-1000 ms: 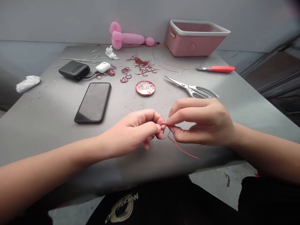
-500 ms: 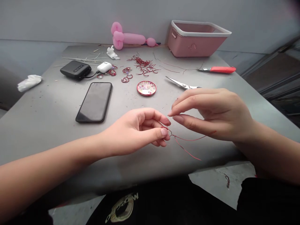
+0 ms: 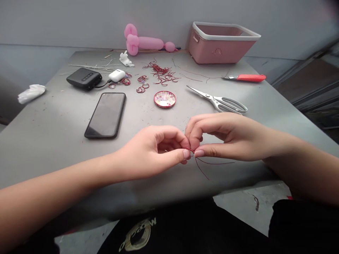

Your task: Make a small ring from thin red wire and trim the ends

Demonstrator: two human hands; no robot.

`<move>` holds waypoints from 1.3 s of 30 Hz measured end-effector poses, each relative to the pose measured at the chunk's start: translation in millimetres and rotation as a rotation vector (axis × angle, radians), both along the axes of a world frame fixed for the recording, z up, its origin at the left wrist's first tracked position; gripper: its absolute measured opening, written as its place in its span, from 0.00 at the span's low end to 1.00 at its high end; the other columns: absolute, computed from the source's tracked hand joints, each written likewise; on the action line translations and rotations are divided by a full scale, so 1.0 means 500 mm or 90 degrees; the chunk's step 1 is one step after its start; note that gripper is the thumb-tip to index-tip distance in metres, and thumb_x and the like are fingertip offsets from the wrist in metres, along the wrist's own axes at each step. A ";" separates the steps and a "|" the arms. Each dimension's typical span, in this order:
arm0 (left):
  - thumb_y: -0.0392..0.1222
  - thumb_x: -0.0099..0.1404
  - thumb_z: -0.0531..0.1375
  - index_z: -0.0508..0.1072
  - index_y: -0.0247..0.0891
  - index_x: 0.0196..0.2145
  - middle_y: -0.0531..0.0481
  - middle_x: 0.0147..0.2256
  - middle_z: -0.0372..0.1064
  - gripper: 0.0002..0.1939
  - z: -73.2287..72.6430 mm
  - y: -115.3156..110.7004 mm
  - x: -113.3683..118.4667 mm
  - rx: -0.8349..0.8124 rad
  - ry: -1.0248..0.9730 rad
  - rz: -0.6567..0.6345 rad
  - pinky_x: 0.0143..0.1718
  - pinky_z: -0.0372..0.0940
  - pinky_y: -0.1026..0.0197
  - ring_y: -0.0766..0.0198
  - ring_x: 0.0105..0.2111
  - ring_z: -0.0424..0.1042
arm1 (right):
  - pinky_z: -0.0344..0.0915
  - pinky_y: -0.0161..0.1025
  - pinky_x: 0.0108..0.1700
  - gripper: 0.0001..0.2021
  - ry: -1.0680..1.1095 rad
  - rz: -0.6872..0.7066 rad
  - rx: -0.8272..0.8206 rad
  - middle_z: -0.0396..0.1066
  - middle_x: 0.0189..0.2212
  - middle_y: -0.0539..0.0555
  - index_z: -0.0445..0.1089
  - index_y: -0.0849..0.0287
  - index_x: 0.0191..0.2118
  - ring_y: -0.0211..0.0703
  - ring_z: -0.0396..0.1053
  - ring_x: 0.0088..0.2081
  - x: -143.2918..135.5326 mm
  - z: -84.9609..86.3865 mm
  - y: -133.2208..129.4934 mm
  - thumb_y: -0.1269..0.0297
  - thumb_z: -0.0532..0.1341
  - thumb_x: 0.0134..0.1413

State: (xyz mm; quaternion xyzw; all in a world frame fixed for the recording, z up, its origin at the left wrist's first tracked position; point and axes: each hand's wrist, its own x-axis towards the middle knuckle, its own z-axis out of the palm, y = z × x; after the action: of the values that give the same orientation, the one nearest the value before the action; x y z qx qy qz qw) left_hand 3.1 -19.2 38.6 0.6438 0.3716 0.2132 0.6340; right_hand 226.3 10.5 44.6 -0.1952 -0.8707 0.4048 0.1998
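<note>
Between thumb and fingers, my left hand (image 3: 164,148) pinches a small looped piece of thin red wire (image 3: 203,172). My right hand (image 3: 225,137) is closed on the same wire just to the right, its thumb and fingertips almost touching those of the left. Two loose wire ends trail out below the right thumb. Fingertips cover most of the loop. Beyond my hands lies a small round red-rimmed dish (image 3: 164,100) of pale and pink beads. A pair of silver scissors (image 3: 215,100) rests behind my right hand, its handles partly behind the knuckles.
A black phone (image 3: 106,114) lies left. Behind it are a black power bank (image 3: 84,78), a white earbud case (image 3: 117,75) and several red wire rings (image 3: 143,88). Farther back are red wire scraps (image 3: 161,70), a red-handled cutter (image 3: 250,78), a pink balloon (image 3: 149,43) and a pink bin (image 3: 217,51).
My right hand has moved down and left, and its fingers have closed on the wire beside my left fingertips. The scissors' handles have come into view.
</note>
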 end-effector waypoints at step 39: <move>0.39 0.68 0.62 0.75 0.39 0.35 0.52 0.35 0.78 0.03 -0.027 -0.029 0.002 0.221 -0.096 0.169 0.39 0.71 0.65 0.66 0.36 0.77 | 0.67 0.44 0.30 0.09 0.011 -0.223 0.772 0.75 0.28 0.48 0.71 0.49 0.31 0.41 0.72 0.30 -0.022 -0.001 -0.062 0.73 0.64 0.55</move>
State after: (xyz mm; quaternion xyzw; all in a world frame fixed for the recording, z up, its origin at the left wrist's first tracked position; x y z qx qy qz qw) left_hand 4.3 -34.0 25.0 0.6707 0.3627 0.4030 0.5061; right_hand 215.4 -20.4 44.3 -0.1839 -0.8988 -0.1977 0.3454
